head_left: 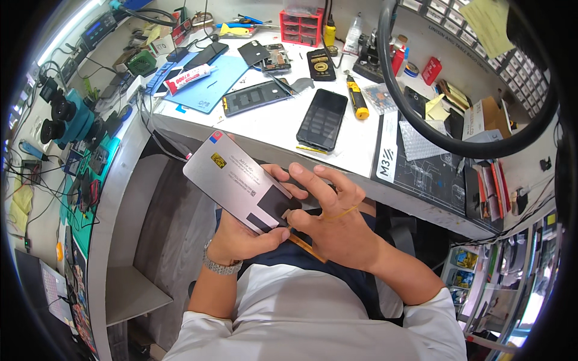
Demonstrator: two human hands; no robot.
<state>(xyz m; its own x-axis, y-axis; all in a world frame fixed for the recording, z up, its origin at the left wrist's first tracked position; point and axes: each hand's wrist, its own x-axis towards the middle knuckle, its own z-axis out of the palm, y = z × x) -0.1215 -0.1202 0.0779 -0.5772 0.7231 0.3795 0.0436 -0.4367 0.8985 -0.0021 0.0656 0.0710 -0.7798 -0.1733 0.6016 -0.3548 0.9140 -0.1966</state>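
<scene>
Near the lap, the left hand (241,237) grips a grey screen panel (241,177) from beneath; the right hand (334,225) pinches its orange ribbon cable (306,246). Backing film looks intact, so fitting remains undone.

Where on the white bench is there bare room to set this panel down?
Bare white top lies between the grey phone frame and the black phone, running to the front edge. The blue mat is partly free. Back edge by the red drawers and the right-hand black mat are crowded.
</scene>
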